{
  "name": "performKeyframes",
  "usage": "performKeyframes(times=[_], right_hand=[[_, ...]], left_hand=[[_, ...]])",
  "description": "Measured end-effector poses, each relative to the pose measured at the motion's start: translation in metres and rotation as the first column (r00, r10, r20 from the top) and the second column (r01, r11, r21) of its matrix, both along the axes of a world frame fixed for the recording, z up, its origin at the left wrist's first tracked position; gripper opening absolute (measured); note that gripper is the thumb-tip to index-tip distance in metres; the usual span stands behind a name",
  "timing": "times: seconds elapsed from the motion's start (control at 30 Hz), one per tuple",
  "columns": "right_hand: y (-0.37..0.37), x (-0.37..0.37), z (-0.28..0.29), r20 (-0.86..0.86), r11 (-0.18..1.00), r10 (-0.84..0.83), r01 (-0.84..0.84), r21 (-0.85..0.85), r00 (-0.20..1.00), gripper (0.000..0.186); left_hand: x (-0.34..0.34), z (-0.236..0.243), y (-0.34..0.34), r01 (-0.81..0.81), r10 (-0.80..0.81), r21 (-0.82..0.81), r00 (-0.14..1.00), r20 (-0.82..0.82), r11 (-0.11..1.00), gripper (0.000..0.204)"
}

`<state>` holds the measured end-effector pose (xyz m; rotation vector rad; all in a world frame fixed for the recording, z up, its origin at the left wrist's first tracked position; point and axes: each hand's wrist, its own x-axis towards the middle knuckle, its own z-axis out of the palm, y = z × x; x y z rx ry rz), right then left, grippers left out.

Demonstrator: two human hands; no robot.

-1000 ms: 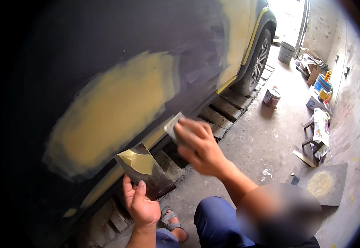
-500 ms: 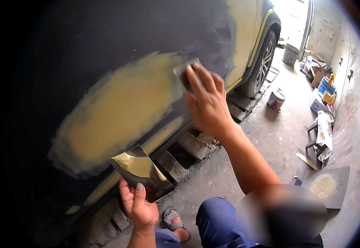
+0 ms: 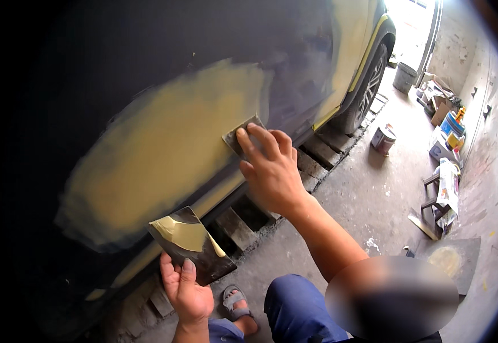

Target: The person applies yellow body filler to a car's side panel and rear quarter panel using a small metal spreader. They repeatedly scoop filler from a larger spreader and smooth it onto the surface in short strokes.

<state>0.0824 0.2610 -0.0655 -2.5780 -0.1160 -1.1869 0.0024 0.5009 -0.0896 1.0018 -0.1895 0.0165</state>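
My left hand [image 3: 189, 291], low in the head view, grips a dark flat plate [image 3: 214, 266] by its lower part, with pale yellow paste [image 3: 183, 234] on its face and a drip along one edge. My right hand [image 3: 272, 171] is closed on a small grey flat spreader [image 3: 232, 140] at the right part of a large yellowish patch [image 3: 134, 160] on the dark side panel of a car [image 3: 226, 28]; whether the blade touches the panel is hard to tell. A narrow yellowish band [image 3: 217, 197] runs along the panel's lower part, above my left hand.
A wheel [image 3: 369, 86] stands beyond slatted blocks [image 3: 323, 148] under the car. On the right floor are a paint can [image 3: 384, 140], a grey bucket [image 3: 404, 78], cluttered containers [image 3: 450, 126], a low stool [image 3: 446, 183] and a grey board [image 3: 463, 274], beside a wall [image 3: 489, 171].
My right hand with the spreader went up along the panel, then came partway down and left onto the patch. My left hand and the plate shifted slightly left and down in view.
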Motion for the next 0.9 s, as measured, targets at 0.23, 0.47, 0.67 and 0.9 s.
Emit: performKeyframes(times=[0.23,0.47,0.67,0.9], right_hand=[[-0.004,-0.015,-0.032,-0.085,1.0,0.002,-0.003,-0.01,0.996,0.059],[-0.05,-0.005,0.034,0.151,0.997,-0.062,0.053,0.058,0.987,0.055],[-0.041,0.018,0.051,0.076,0.998,-0.054,0.05,0.046,0.996,0.051],[-0.011,-0.012,-0.025,-0.08,0.999,-0.025,0.027,0.028,0.997,0.055]], left_hand=[[-0.001,0.003,-0.004,0.036,-0.036,-0.003,0.999,-0.003,0.999,0.044],[-0.004,0.005,-0.007,0.042,-0.042,-0.018,0.999,0.009,0.999,0.044],[-0.005,0.003,-0.002,0.034,-0.034,-0.019,0.999,0.008,0.999,0.044],[-0.001,0.001,-0.001,0.015,-0.015,0.033,1.0,0.01,0.999,0.039]])
